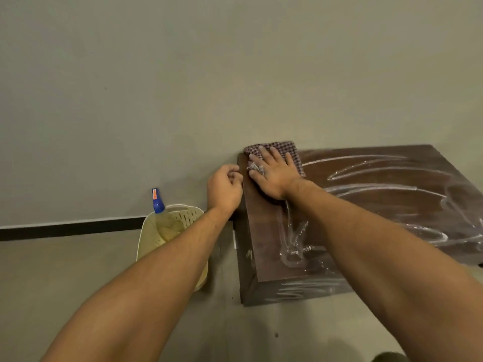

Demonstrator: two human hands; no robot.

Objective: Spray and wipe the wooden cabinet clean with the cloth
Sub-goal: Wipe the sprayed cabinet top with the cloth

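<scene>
our right hand (271, 176) lies open and flat on the red checked cloth (287, 150); left hand (226, 188) is curled shut, holding nothing. we should press flat and sweep the dark wooden cabinet (379, 205) (wet streaks everywhere).

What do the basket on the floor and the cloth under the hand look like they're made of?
The basket looks like moulded plastic, cream and matte, going by the regular punched holes in its wall and smooth rolled rim. The cloth, flat under the right hand on the cabinet, looks like woven fabric, probably cotton, with a small red-and-white check and soft folded edges; the fibre itself can't be confirmed.
</scene>
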